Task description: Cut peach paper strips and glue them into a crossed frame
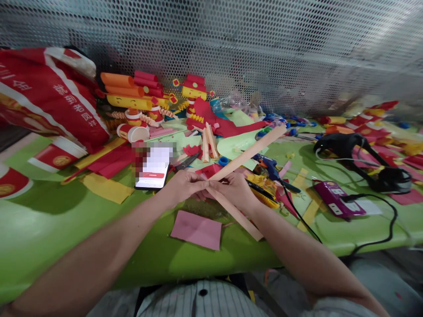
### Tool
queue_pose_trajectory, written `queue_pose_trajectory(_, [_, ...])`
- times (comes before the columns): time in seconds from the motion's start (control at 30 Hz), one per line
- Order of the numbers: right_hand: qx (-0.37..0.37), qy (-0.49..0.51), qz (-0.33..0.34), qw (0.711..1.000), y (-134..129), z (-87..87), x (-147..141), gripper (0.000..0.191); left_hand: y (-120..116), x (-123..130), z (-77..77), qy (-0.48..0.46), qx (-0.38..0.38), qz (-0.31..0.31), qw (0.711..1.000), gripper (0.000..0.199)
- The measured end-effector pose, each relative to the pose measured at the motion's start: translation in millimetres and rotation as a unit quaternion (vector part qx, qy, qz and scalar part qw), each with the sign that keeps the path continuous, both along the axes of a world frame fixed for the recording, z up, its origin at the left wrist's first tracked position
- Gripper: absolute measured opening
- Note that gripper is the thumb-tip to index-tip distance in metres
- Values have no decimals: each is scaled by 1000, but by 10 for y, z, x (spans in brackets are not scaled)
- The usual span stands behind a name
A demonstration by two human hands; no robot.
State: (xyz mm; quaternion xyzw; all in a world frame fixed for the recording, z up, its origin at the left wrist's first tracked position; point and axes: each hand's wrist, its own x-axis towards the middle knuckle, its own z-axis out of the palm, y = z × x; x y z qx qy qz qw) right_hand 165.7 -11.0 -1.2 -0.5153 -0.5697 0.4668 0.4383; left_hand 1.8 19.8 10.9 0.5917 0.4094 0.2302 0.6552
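Note:
Two long tan paper strips (253, 149) cross at their ends, one slanting up to the right, the other down to the right. My left hand (188, 187) pinches the joined corner between thumb and fingers. Close against it, my right hand (236, 189) is closed on the strips at the same corner. Below my hands a pink paper rectangle (197, 230) lies on the green table (155, 259). Just left of my hands is a lit phone (153, 167). Behind them stand folded tan strips (209, 143).
Red paper cups (57, 155) and a red bag (62, 94) are at the left. Paper figures (194, 90) line the back by a perforated metal panel (211, 39). On the right are a glue gun (269, 166), a purple power strip (337, 200) with cables, and a black headset (350, 149).

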Motion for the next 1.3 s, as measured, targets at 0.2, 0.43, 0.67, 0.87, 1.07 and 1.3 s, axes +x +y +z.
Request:
queue_pose_trajectory(0.2, [62, -51, 13, 997, 5, -36, 9, 15, -4, 1, -46, 32, 53, 39, 997, 18])
queue_pose_trajectory(0.43, [223, -205, -2, 953, -43, 10, 55, 21, -76, 30, -59, 66, 126, 123, 982, 25])
queue_pose_trajectory(0.67, [416, -415, -30, 809, -103, -5, 55, 27, -135, 102, -38, -31, 63, 194, 978, 22])
queue_pose_trajectory(0.87, [448, -482, -30, 752, -123, -12, -5, 28, -167, 121, -29, -68, 56, 221, 971, 22])
queue_pose_trajectory(1.07, [481, -514, -54, 709, -141, -8, -43, 29, -189, 130, -8, -130, 8, 212, 969, 20])
queue_pose_trajectory(1.3, [473, -535, -62, 698, -148, -7, -39, 29, -196, 148, -9, -177, -30, 201, 963, 20])
